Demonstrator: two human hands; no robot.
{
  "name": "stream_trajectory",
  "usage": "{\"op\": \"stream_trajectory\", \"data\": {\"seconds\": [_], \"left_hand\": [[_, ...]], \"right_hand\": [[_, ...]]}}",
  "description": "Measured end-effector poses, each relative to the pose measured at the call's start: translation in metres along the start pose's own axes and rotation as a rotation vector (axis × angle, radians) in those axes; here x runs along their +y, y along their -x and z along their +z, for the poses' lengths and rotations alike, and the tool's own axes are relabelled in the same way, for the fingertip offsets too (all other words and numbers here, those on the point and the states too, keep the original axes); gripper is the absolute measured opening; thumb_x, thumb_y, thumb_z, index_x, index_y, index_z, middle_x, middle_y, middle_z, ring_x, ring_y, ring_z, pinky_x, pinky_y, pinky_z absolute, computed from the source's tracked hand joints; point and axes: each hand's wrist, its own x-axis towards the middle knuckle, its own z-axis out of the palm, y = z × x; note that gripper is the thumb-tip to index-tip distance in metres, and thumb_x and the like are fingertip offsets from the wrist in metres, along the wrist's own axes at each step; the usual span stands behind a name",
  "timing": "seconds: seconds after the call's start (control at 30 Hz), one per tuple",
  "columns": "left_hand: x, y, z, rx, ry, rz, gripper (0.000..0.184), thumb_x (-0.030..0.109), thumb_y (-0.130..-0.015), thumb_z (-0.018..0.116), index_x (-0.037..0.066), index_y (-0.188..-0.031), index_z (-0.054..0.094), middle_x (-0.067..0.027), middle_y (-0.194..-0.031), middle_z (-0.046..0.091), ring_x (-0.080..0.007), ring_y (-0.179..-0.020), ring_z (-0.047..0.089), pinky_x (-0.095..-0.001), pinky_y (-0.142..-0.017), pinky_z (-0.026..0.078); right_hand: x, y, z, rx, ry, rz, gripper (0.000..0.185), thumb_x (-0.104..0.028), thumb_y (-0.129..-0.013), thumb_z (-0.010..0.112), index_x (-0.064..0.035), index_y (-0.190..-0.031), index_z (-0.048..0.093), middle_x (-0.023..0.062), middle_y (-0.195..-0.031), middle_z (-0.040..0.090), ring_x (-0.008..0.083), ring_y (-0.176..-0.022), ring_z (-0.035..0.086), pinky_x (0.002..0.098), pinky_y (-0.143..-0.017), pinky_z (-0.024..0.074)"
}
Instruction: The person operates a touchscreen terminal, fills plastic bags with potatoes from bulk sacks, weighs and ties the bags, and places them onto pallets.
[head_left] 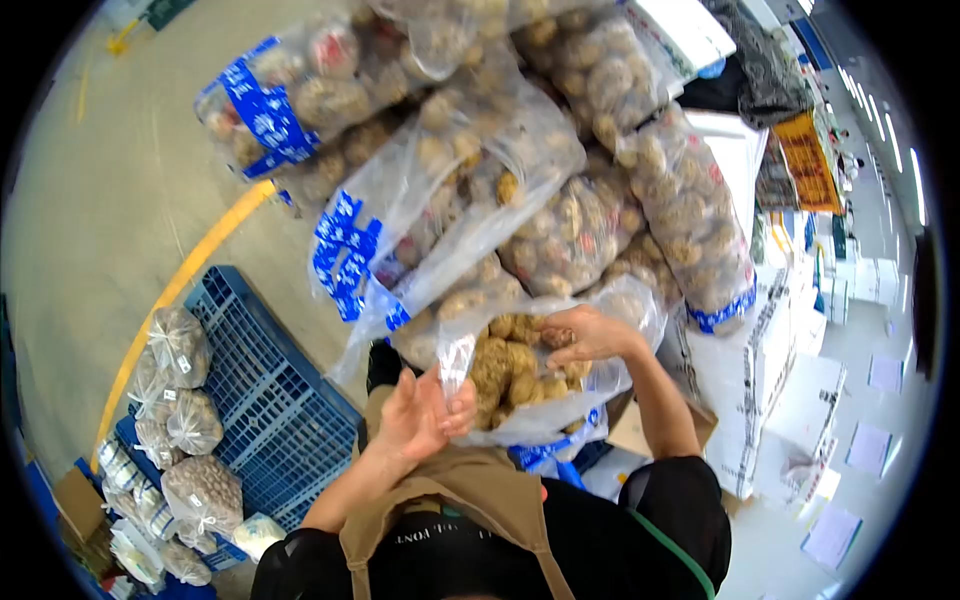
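Observation:
A clear plastic bag (pixel 630 310) stands open in front of me, with loose potatoes (pixel 490 375) showing in its mouth. At the bag's near left edge is my left hand (pixel 425 415), its fingers curled on the plastic and its thumb raised. My right hand (pixel 597 335) reaches over the bag's right side. Between its thumb and fingers sits a darker, brownish potato (pixel 556 338), just above the others. Blue printing (pixel 545 455) marks the bag's lower side.
Filled potato bags (pixel 580 225) are heaped ahead, one lying open. To the left, a blue plastic pallet (pixel 265 390) lies beside smaller tied bags (pixel 200 490). White boxes (pixel 715 375) are stacked on the right. A yellow line (pixel 190 265) crosses the floor.

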Motion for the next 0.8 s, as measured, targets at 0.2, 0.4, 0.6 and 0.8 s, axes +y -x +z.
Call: {"op": "stream_trajectory", "data": {"seconds": [0.2, 0.4, 0.6, 0.8], "left_hand": [[-0.003, 0.006, -0.003, -0.043, -0.013, -0.014, 0.068, 0.060, -0.079, 0.058, 0.019, -0.129, 0.037, -0.0031, -0.084, 0.042, -0.0115, -0.066, 0.039, -0.0244, -0.058, 0.030], [-0.001, 0.021, -0.011, -0.036, 0.050, -0.006, 0.068, 0.057, -0.081, 0.057, 0.017, -0.131, 0.035, -0.0043, -0.087, 0.042, -0.0120, -0.068, 0.041, -0.0239, -0.060, 0.033], [0.008, 0.026, -0.015, 0.031, 0.074, -0.004, 0.078, 0.056, -0.080, 0.059, 0.012, -0.137, 0.028, -0.0051, -0.081, 0.041, -0.0125, -0.061, 0.038, -0.0256, -0.060, 0.030], [0.014, 0.020, -0.014, 0.036, 0.093, -0.036, 0.076, 0.054, -0.080, 0.060, 0.014, -0.137, 0.029, -0.0063, -0.083, 0.041, -0.0131, -0.063, 0.038, -0.0263, -0.061, 0.030]], "right_hand": [[0.028, -0.131, -0.031, 0.728, 0.053, -0.204, 0.044, -0.017, -0.073, 0.069, -0.0002, -0.112, 0.055, 0.0209, -0.113, 0.054, 0.0305, -0.103, 0.056, 0.0383, -0.086, 0.0456], [0.071, -0.298, -0.050, 0.960, 0.468, 0.154, 0.065, -0.025, -0.066, 0.074, -0.0065, -0.122, 0.047, 0.0281, -0.128, 0.034, 0.0461, -0.120, 0.033, 0.0535, -0.095, 0.0351], [0.080, -0.359, -0.052, 0.906, 0.560, 0.463, 0.071, -0.040, -0.067, 0.069, 0.0018, -0.121, 0.051, 0.0309, -0.135, 0.028, 0.0464, -0.125, 0.026, 0.0671, -0.092, 0.0271], [0.099, -0.380, -0.054, 1.019, 0.528, 0.405, 0.083, -0.050, -0.068, 0.062, 0.0059, -0.126, 0.044, 0.0359, -0.133, 0.026, 0.0521, -0.123, 0.025, 0.0642, -0.095, 0.0257]]}}
